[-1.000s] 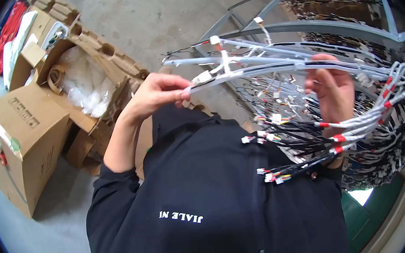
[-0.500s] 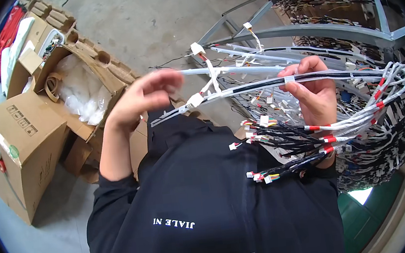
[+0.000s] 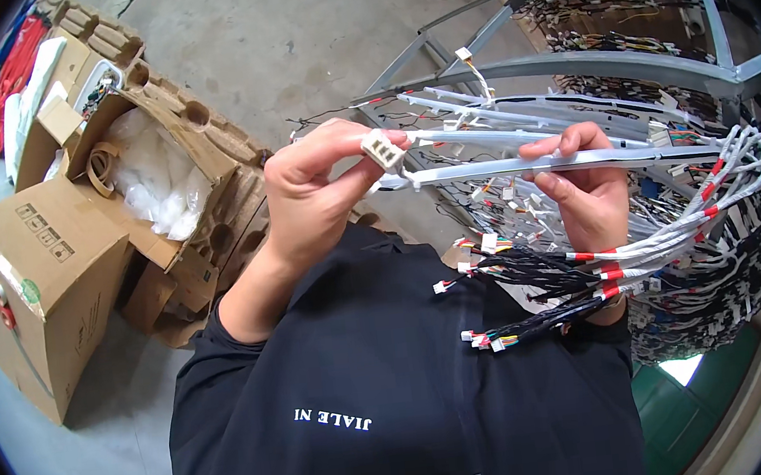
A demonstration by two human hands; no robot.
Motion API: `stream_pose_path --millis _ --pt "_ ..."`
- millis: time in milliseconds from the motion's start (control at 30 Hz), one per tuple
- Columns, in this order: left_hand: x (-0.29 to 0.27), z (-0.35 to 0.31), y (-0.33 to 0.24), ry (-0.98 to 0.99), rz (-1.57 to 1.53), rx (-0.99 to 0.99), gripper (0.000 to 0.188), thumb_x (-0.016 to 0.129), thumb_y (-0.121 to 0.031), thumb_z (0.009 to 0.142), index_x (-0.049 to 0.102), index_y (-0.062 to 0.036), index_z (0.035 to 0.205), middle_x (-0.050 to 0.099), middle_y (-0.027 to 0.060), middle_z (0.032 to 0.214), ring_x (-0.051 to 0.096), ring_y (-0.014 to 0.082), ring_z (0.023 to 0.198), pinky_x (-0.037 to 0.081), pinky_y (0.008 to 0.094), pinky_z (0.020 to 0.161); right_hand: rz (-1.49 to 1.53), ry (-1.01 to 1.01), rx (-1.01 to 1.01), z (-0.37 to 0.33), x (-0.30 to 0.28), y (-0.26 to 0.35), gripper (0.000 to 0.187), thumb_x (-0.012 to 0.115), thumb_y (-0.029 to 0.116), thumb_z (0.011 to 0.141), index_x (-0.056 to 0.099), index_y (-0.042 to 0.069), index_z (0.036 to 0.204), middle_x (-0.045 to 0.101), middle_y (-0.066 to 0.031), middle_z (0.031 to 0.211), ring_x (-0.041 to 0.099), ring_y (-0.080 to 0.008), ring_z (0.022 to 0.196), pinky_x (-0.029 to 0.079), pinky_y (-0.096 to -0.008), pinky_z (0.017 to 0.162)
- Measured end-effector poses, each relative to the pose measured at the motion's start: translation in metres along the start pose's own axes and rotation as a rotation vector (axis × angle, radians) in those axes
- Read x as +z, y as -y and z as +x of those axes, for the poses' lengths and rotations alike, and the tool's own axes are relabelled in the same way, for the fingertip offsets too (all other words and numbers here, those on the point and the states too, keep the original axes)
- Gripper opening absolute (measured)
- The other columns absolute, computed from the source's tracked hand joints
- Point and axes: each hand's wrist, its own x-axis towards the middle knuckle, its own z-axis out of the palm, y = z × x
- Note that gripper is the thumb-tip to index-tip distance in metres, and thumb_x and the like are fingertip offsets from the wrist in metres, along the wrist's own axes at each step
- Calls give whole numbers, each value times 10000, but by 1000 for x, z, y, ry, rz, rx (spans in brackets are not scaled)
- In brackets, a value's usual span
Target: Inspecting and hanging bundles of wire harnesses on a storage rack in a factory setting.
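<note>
My left hand (image 3: 315, 184) pinches a white plug connector (image 3: 383, 151) between thumb and fingers, its slotted face showing. The connector sits at the end of a wire harness (image 3: 476, 171) sleeved in pale, translucent tubing. Farther right, my right hand (image 3: 585, 174) is closed around the same tubing with thumb and fingers. Beyond it the harness meets a looped bundle of white-wrapped cables (image 3: 731, 177) with red tape bands. Black wire ends with small white connectors (image 3: 490, 243) hang below my right hand, in front of my jacket.
A metal rack (image 3: 594, 59) stands at the right, hung with many wire harnesses (image 3: 711, 295). At the left are a closed cardboard box (image 3: 59, 271) and an open carton holding clear plastic bags (image 3: 156, 173). Moulded pulp trays (image 3: 191, 109) line up behind them.
My left hand has moved right and closed on the white connector; before, it was off the harness with fingers apart. The harness's left end has turned. My right hand stays nearly in place.
</note>
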Motion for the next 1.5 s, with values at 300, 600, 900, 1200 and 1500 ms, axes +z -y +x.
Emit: stream_pose_path --millis 300,600,900,1200,1500 --pt "5 -10 -14 -30 139 -7 246 649 82 725 707 52 962 694 112 858 633 197 815 492 300 732 29 64 91 -5 -7 13 312 701 -52 786 488 64 981 663 -151 1019 635 -243 1054 524 -351 892" --pt "-11 -14 11 99 -157 -140 179 765 12 712 711 -18 881 715 152 871 646 236 827 473 345 766 73 -258 -193 -28 -34 26 1056 535 801 740 347 5 1406 553 -264 1260 611 -376 1083 485 -495 946" --pt "4 0 50 749 -312 -394 227 620 67 705 737 21 893 722 149 975 644 288 1024 476 385 919 435 -23 -260 -54 -51 43 734 532 503 861 387 12 1387 543 -189 1239 557 -338 1158 339 -623 1053" --pt "93 38 76 641 216 -192 477 708 -173 830 552 -61 1266 592 140 1181 588 254 1099 462 358 929 411 -140 -222 -49 -40 35 406 562 412 928 543 38 1085 529 -93 958 572 -180 773 511 -474 834" --pt "77 110 131 274 627 142 294 638 -23 806 642 -59 1098 664 134 916 646 290 824 501 374 710 290 -226 -265 -56 -41 30 334 451 354 1016 445 69 844 459 -75 886 498 -121 694 496 -300 584"
